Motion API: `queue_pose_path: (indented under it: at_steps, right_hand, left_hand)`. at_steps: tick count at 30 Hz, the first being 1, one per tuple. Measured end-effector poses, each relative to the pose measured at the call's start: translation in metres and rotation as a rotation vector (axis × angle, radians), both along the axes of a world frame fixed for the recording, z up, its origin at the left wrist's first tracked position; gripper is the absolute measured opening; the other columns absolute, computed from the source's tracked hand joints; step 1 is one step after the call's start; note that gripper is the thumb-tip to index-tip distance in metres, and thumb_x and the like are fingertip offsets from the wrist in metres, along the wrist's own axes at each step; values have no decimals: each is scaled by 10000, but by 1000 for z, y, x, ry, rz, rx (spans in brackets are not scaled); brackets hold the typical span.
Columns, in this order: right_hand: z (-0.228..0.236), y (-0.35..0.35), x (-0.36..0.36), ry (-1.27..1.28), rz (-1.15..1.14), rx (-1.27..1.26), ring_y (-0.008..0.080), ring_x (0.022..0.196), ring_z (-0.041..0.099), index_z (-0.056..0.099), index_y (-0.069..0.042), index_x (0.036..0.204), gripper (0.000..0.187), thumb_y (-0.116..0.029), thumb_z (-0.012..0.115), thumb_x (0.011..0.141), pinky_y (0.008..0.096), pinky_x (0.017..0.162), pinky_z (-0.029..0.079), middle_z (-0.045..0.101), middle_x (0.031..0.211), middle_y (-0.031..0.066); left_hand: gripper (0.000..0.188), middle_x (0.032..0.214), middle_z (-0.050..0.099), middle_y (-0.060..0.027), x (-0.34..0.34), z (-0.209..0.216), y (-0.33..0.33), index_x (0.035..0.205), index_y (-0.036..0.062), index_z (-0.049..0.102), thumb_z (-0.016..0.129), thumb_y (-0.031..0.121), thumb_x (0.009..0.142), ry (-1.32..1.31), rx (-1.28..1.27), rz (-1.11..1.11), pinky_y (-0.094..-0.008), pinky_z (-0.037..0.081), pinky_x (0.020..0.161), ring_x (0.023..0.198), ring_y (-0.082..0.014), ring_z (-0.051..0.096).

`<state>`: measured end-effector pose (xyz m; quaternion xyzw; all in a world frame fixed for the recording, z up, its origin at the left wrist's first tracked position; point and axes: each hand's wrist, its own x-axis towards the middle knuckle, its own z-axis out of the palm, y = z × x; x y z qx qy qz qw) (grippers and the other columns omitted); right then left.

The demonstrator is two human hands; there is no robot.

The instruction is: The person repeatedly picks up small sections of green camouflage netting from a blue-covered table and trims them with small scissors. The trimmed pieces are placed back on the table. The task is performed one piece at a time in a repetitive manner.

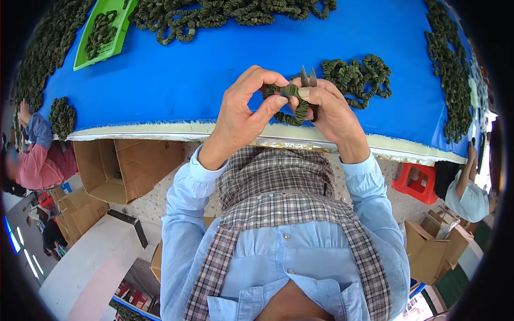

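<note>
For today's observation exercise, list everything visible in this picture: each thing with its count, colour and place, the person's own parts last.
held scrunchie: one, dark green, between both hands
snips: one pair, grey metal, in the right hand
scrunchie piles: several, dark green, across the table
table: one, blue top
tray: one, bright green, far left of table
cardboard boxes: several, brown, on the floor
stool: one, red, under the table's right end
other people: at least two, at the sides
left hand: pinching the scrunchie
right hand: holding scrunchie and snips

Both hands, left hand (241, 115) and right hand (332, 109), pinch a green scrunchie (292, 104); right also holds snips (308, 79).
</note>
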<state>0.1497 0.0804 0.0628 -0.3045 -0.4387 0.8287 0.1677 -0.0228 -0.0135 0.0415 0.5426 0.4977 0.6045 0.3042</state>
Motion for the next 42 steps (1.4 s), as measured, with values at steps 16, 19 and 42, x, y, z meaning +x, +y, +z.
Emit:
queue_pose_path:
  at_steps: [16,19,42]
  right_hand:
    - [-1,-4,-3,-28,-9,451,34,674,427,663,-7,929,150,-154,640,908,226,594,339,527,728,-54]
    - [3,-6,-3,-84,-27,687,79,688,457,666,17,1014,218,-157,688,883,249,616,377,538,768,-10]
    - [5,-13,4,-118,-298,1741,198,697,564,721,-75,1014,403,-45,815,624,317,578,435,631,823,33]
  left_hand:
    - [120,872,627,-23,10,14,-17,956,8,606,673,78,885,-608,-296,-48,-202,451,659,749,-60,552]
    - [92,886,643,-41,11,15,-18,928,8,613,669,61,878,-713,-269,-34,-228,487,693,771,-80,590]
    - [35,901,664,-76,18,20,-17,872,-6,632,646,26,874,-861,-244,70,-285,518,804,813,-122,619]
